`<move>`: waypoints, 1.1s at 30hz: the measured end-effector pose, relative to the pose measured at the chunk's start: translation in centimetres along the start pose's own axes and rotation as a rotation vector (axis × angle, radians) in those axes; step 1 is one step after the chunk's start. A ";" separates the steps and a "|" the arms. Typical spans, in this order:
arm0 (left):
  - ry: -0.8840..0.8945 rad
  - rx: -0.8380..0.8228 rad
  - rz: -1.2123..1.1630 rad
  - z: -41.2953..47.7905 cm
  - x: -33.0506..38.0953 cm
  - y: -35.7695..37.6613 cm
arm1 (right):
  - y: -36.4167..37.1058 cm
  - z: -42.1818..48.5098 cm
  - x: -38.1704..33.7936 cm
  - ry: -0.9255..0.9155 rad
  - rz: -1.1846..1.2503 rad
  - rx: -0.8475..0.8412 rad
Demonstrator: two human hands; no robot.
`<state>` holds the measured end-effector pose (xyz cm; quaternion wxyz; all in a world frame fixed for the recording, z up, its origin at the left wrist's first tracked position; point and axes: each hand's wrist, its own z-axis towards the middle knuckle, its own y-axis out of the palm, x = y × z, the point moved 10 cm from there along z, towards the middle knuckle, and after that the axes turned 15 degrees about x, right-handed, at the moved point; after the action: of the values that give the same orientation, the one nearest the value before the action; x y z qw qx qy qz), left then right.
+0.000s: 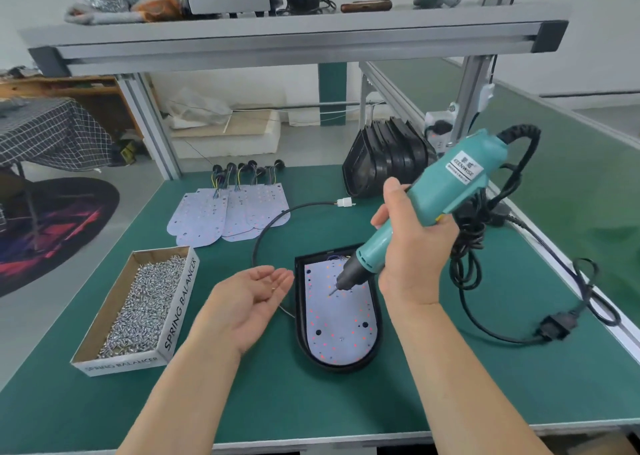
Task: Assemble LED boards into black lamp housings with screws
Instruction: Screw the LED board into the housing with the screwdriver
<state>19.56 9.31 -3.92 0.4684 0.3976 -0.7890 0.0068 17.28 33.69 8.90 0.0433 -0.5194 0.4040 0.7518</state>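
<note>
The green worktop (346, 402) is carrying everything under both grips, and a grey shelf (294, 35) is spanning above and beyond them. Beyond the right grip (412, 246), a stack of black housings (384, 156) is standing on edge. To the left of the left grip (254, 302), an open box (180, 312) is lying on the worktop, and loose screws (145, 309) are filling it. Beyond the left grip, spare boards (225, 212) are lying overlapped, with their wire tails pointing away. Between the two grips, one housing (300, 319) is lying flat with its open side up, and a white board (341, 330) is sitting inside it. A thin black cable (263, 233) is looping beyond this housing and ending in a white plug. The right grip is wrapping closed around the teal driver (446, 191), holding it tilted so that its bit (332, 291) is pointing down at the upper part of the board; whether the tip is touching cannot be told. The driver's black cord (467, 243) is hanging in a coil to the right of that grip and trailing across the worktop. The left grip is lying palm up and relaxed, its fingers uncurled, just beside the housing's left rim. One small screw (273, 288) is resting on its fingers.
</note>
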 end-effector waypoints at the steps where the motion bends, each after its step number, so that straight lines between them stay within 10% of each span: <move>1: -0.044 -0.043 -0.068 -0.5 -0.1 0.4 | -0.2 0.1 0.1 0.013 0.006 0.024; 33: -0.065 -0.127 -0.008 -2.8 -2.7 2.9 | 1.5 -0.3 -2.2 -0.051 0.098 -0.001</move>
<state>20.45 14.01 -3.34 0.4668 0.3702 -0.8010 -0.0582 17.72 33.25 11.49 0.0164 -0.4798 0.4274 0.7660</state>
